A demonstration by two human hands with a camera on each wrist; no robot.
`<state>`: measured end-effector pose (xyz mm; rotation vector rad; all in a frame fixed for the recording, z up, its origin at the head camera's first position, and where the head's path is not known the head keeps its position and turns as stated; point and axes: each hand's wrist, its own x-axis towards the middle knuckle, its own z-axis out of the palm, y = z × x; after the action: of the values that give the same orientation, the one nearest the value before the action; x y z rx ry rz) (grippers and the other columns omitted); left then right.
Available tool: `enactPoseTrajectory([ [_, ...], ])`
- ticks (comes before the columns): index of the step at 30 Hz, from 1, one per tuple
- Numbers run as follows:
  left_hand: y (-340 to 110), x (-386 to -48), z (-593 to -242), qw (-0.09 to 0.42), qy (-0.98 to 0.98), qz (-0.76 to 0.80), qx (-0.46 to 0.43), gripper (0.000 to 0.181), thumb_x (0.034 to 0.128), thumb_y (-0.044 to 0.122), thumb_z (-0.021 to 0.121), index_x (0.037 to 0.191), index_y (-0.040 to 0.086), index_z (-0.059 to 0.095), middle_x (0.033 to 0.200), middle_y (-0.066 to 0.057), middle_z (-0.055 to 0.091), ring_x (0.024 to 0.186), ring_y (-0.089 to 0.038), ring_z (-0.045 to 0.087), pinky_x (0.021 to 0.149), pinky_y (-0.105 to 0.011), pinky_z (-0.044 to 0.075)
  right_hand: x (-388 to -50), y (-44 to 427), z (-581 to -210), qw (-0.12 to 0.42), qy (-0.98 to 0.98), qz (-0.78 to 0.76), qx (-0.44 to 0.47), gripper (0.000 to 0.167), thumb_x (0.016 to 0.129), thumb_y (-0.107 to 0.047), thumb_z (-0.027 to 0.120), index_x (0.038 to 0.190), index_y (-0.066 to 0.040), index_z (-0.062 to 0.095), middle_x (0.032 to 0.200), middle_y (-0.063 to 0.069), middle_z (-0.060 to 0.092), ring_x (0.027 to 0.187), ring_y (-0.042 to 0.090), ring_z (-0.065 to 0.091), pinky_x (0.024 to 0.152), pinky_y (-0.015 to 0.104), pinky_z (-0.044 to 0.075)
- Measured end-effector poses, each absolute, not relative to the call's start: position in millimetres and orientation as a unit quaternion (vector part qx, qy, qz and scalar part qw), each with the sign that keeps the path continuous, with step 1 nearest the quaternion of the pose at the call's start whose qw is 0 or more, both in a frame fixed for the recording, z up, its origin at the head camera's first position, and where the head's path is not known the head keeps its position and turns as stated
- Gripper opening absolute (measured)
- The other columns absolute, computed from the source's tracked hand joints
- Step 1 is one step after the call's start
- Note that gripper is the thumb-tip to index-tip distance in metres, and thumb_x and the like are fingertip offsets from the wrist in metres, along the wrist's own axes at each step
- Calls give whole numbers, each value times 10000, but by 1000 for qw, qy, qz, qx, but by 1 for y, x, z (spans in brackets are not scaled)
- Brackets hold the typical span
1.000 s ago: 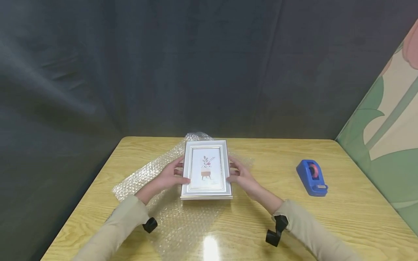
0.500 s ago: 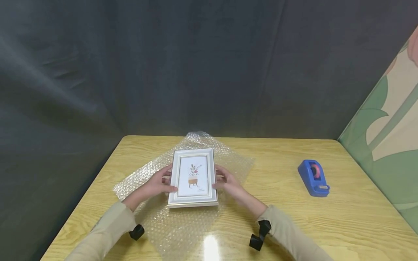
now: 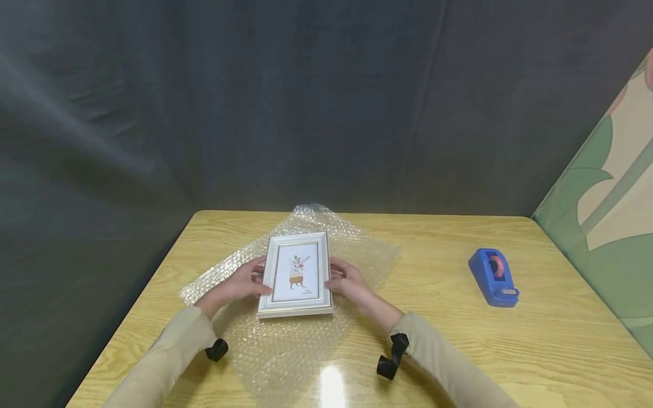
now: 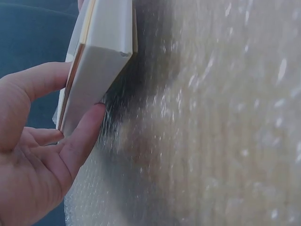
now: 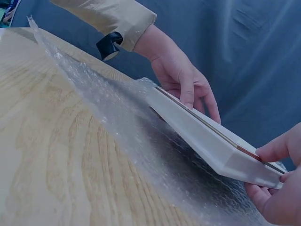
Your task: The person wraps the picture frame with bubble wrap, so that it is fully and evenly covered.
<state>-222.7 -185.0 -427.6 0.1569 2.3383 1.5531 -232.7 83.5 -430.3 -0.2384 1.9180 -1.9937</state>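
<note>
Fingers (image 4: 87, 134) of the left hand (image 3: 237, 285) and the right hand (image 3: 352, 283) grasp opposite sides of a white picture frame (image 3: 296, 275), thumbs on its front border and other fingertips reaching round the edges. It is held face up over the middle of some bubble wrap (image 3: 285, 351), which lies slantwise on the worktop (image 3: 423, 249); the wrist views show a shadowed gap under part of the frame, though whether its far edge touches the wrap I cannot tell. Should one hand let go ahead of the other, the frame would probably tip and knock a corner. Fingertips low at the sides could get pinched by a quick drop, and a sideways drag might ruck the bubble wrap. A blue tape dispenser (image 3: 494, 277) stands well apart, to the right.
</note>
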Motion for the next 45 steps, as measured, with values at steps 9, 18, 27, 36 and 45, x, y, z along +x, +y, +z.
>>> enactPoseTrajectory([
  [9, -182, -227, -435, 141, 838, 526, 44, 900, 658, -40, 692, 1408, -43, 195, 1231, -306, 419, 863, -247, 565, 708, -317, 537, -233, 80, -445, 146, 708, -683, -98, 610, 721, 155, 543, 1301, 144, 351, 1200, 328, 489, 1089, 393, 506, 836, 308, 505],
  [18, -180, -228, -443, 118, 856, 501, 50, 887, 641, -21, 711, 1402, -17, 255, 1175, -234, 490, 801, -202, 523, 676, -278, 494, -232, 79, -447, 104, 759, -632, -112, 587, 686, 135, 580, 1249, 158, 417, 1141, 294, 543, 1048, 381, 521, 890, 399, 465],
  [27, -188, -211, -440, 136, 859, 490, 58, 789, 724, 132, 747, 1369, -31, 323, 1235, -219, 473, 992, -270, 478, 837, -371, 446, -232, 94, -446, 109, 808, -538, -213, 610, 704, 49, 677, 1249, 152, 425, 1231, 298, 483, 1131, 405, 476, 978, 445, 389],
  [36, -197, -181, -443, 150, 841, 513, 86, 858, 706, 126, 768, 1362, -103, 265, 1329, -247, 402, 1140, -338, 422, 946, -437, 413, -220, 115, -448, 89, 831, -432, -339, 725, 687, -132, 777, 1278, 106, 430, 1293, 233, 470, 1193, 343, 446, 1018, 436, 343],
  [45, -200, -187, -445, 135, 855, 492, 98, 794, 675, 132, 786, 1329, -63, 381, 1262, -218, 491, 1019, -271, 480, 844, -348, 444, -215, 106, -448, 65, 833, -433, -338, 712, 663, -41, 765, 1278, 96, 435, 1274, 208, 498, 1188, 300, 472, 1004, 382, 368],
])
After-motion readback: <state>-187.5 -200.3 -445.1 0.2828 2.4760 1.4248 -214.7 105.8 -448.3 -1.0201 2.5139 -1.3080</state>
